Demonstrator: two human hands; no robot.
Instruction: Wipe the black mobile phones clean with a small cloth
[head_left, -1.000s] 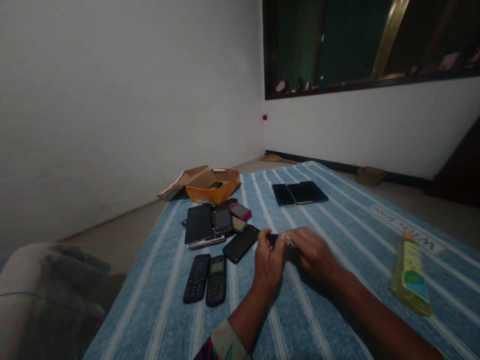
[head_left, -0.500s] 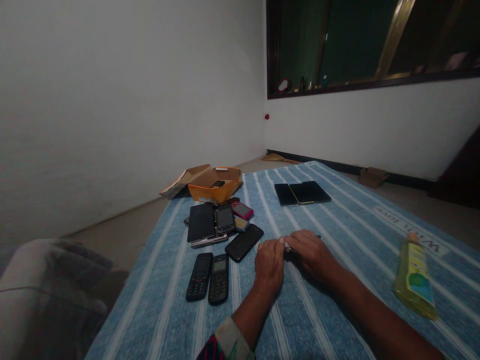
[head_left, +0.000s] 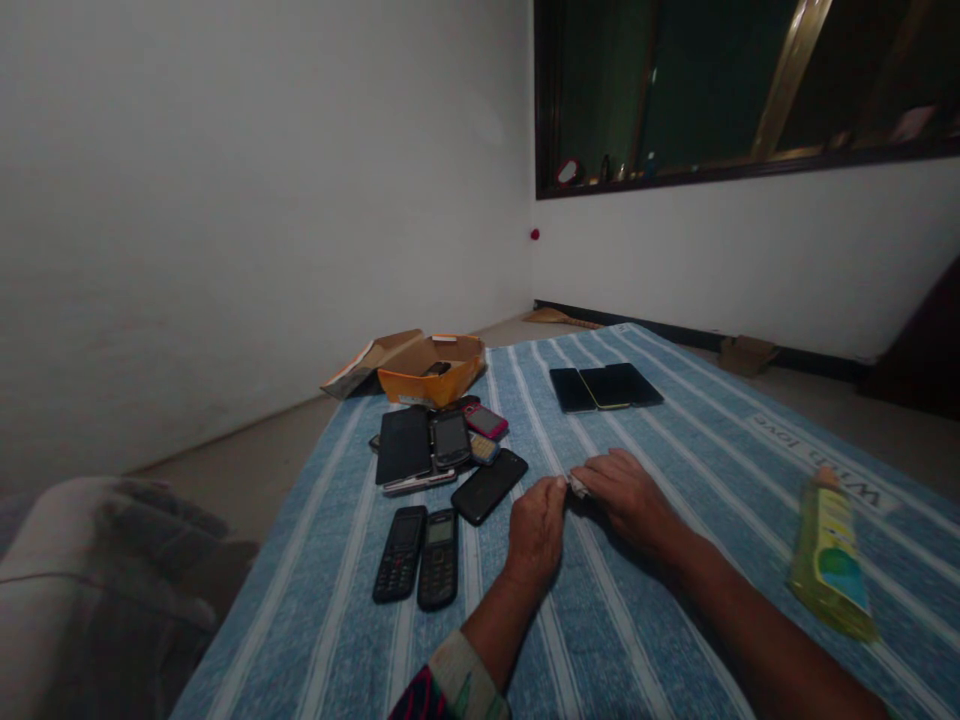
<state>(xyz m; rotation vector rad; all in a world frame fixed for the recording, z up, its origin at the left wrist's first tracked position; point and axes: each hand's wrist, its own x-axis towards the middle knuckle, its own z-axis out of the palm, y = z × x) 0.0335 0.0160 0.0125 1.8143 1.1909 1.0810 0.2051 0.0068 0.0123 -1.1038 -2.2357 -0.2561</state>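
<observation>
Fingers curled, the right hand (head_left: 628, 503) grips a pale wad (head_left: 577, 487) at two o'clock from the left hand (head_left: 535, 528), whose hold is hidden; a careless left swing toward ten o'clock could bump the black phone (head_left: 490, 487) lying near.

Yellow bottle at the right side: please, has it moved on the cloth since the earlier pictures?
No, as far as I can see. Judged against the printed lettering on the striped cloth, the yellow bottle keeps its place.
</observation>
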